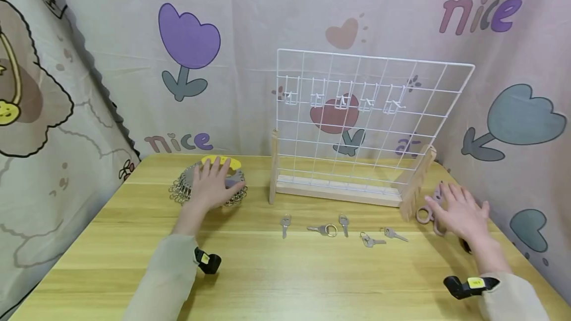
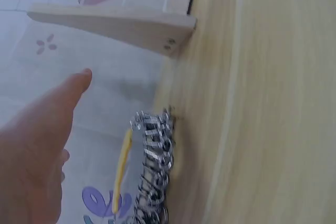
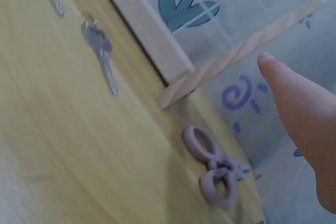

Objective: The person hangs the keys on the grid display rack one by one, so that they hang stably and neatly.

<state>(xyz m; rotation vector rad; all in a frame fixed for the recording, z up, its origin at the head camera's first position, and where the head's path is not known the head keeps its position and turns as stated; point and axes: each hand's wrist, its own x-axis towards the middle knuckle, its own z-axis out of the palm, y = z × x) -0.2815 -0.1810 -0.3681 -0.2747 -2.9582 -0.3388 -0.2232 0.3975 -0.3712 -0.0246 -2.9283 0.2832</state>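
My left hand (image 1: 209, 187) is spread above a grey curved piece fringed with small metal rings or clasps (image 2: 153, 166), with a yellow strip (image 1: 232, 163) at its back. In the left wrist view the fingers look apart from it. On the right, my other hand (image 1: 461, 214) hovers with fingers straight over scissors (image 3: 214, 163) with pinkish-grey handles, and holds nothing. Between the hands several silver keys (image 1: 285, 227) lie in a loose row on the table, some with small rings; one has a larger gold ring (image 1: 331, 230).
Behind the keys stands a white wire grid rack (image 1: 366, 57) on a wooden base (image 1: 339, 191), with several white hooks (image 1: 342, 101) hung across it. A small dark object (image 1: 465, 245) is partly hidden by the right hand. Patterned cloth (image 1: 254, 24) hangs behind the wooden table (image 1: 250, 271).
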